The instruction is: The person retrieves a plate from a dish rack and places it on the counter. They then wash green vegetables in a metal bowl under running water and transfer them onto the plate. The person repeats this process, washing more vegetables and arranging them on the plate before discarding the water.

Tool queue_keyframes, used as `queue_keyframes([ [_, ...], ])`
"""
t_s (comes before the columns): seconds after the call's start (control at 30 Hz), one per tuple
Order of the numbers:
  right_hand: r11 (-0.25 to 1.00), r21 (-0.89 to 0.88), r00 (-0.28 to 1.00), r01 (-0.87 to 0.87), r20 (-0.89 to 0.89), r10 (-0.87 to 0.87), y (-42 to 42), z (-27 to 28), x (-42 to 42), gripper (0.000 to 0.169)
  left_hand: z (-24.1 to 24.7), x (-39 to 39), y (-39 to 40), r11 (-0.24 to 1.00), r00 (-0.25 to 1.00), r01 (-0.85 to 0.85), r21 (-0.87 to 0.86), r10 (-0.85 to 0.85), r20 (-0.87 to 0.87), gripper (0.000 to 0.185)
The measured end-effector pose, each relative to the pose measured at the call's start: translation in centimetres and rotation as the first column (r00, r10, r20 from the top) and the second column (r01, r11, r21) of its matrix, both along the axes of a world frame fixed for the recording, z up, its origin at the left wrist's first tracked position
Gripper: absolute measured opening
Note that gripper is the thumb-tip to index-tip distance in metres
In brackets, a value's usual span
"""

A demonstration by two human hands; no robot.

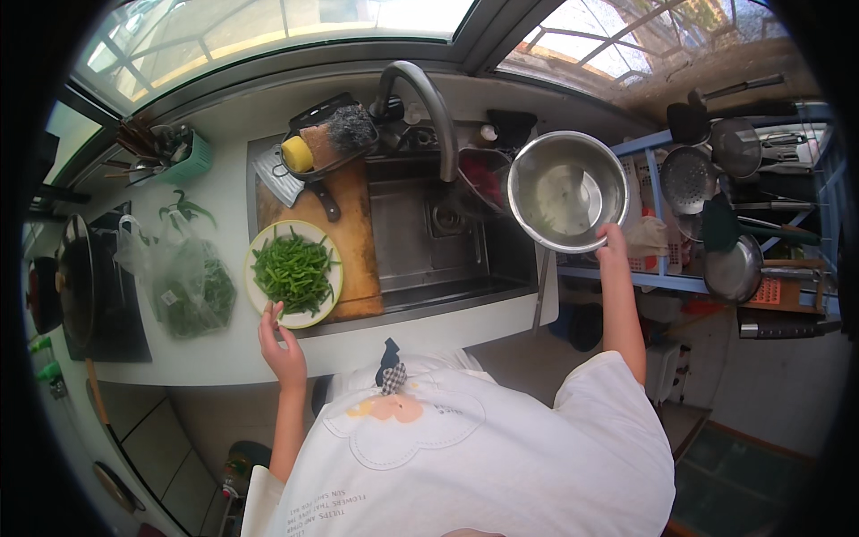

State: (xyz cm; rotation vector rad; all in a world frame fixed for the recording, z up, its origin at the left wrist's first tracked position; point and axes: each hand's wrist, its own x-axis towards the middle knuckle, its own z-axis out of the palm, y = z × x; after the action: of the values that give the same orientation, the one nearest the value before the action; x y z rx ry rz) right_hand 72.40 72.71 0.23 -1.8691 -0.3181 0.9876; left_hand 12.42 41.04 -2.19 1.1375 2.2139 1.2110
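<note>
At the right of the sink (429, 235), my right hand (610, 243) grips the near rim of a stainless steel bowl (557, 191); the bowl looks empty apart from some wetness. My left hand (276, 335) is at the near edge of a white plate (327, 250) with a yellow-green rim, its fingers apart; whether they touch the plate I cannot tell. Cut green vegetable pieces (292, 272) are heaped on that plate, which rests partly on a wooden cutting board (356, 235). A cleaver (278, 178) with a dark handle lies on the board's far part.
A curved faucet (436, 107) arches over the sink. Behind the board stands a black basket with sponges (329, 144). Plastic bags of greens (191, 282) lie left of the plate, near a green utensil basket (191, 161). Ladles and pans (691, 181) hang on a blue rack at right.
</note>
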Motion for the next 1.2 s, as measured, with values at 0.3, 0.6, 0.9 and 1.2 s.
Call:
queue_keyframes([
  [0.3, 0.983, 0.159, 0.992, 0.093, 0.07, -0.105, 1.9, 0.2, 1.3, 0.018, 0.0, 0.5, 0.6, 0.999, 1.0, 0.025, -0.022, -0.025, -0.002, 0.047],
  [0.6, 0.944, 0.312, 0.937, 0.107, 0.286, -0.2, 3.7, 3.3, -1.8, 0.01, -0.1, 0.8, 0.8, 0.999, 0.999, 0.04, -0.037, -0.041, -0.01, 0.048],
  [0.9, 0.847, 0.529, 0.811, -0.044, 0.515, -0.279, 4.3, 5.3, -6.5, 0.028, 0.1, 1.1, 1.0, 0.998, 0.999, 0.046, -0.041, -0.046, -0.004, 0.048],
  [1.2, 0.67, 0.488, 0.426, -0.56, 0.863, -0.273, 1.8, 8.7, -12.7, 0.029, 0.3, 1.7, 0.9, 0.997, 0.996, 0.074, -0.031, -0.075, -0.038, 0.048],
])
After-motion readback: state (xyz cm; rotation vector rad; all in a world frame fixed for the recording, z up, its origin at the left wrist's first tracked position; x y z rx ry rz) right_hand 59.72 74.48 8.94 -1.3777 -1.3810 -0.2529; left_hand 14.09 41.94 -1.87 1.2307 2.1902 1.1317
